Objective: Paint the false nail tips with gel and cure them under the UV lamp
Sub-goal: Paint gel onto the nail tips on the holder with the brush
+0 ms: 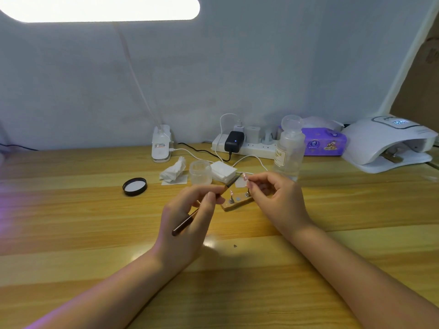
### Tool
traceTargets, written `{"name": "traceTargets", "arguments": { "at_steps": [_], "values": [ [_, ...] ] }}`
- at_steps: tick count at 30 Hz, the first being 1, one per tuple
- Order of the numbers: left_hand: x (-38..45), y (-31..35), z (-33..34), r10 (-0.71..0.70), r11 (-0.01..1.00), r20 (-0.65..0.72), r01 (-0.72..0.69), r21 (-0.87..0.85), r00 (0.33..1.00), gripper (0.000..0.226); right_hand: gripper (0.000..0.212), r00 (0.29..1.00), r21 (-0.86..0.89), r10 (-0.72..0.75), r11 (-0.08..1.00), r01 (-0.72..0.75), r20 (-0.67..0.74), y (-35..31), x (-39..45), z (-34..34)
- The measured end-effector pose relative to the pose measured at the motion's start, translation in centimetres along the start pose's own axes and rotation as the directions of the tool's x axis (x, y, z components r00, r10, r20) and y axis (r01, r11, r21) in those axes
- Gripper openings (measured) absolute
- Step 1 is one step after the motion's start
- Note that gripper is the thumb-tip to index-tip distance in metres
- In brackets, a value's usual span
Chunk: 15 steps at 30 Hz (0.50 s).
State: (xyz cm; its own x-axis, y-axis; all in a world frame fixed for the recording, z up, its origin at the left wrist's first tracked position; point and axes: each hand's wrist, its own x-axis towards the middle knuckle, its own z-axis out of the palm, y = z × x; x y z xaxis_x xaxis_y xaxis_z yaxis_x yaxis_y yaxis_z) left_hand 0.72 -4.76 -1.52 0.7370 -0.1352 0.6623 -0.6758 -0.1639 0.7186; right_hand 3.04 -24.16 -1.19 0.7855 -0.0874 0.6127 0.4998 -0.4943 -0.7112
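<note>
Head view, first voice: Why is the left hand pinching the gel brush so near its bristles?

Second: For control, I judge. Its tip meets the pink nail tip that the right hand pinches, raised above the wooden stand at mid-table.

First: And the UV lamp?

Second: Far right, mouth facing the hands, probably for quick curing.

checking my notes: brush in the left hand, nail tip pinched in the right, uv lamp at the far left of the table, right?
Not quite: the head view shows the UV lamp at the far right. The left hand does hold the brush, and the right hand pinches the nail tip.
</note>
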Motion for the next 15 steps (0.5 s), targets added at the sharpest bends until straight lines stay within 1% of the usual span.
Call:
{"name": "traceTargets", "arguments": {
  "at_steps": [6, 10, 13, 15],
  "values": [
    [0.00, 0.14, 0.03, 0.043, 0.997, 0.037, -0.045, 0.063, 0.998, 0.023, 0.013, 0.999, -0.058, -0.050, 0.997, 0.049, -0.012, 0.03, 0.03, 0.05],
    [-0.12, 0.37, -0.09, 0.032, 0.998, 0.023, -0.034, 0.055, 0.999, 0.023, 0.013, 0.998, -0.060, -0.056, 0.997, 0.055, -0.017, 0.09, 0.03, -0.06],
    [-0.11, 0.36, 0.00, 0.036, 0.996, 0.001, -0.036, 0.082, 0.999, 0.023, 0.013, 0.995, -0.092, -0.097, 0.991, 0.095, -0.014, 0.04, 0.08, -0.01],
    [-0.01, 0.36, 0.03, 0.040, 0.994, 0.015, -0.041, 0.101, 0.999, 0.023, 0.013, 0.993, -0.110, -0.116, 0.987, 0.113, -0.018, 0.04, 0.06, 0.02]
  ]
}}
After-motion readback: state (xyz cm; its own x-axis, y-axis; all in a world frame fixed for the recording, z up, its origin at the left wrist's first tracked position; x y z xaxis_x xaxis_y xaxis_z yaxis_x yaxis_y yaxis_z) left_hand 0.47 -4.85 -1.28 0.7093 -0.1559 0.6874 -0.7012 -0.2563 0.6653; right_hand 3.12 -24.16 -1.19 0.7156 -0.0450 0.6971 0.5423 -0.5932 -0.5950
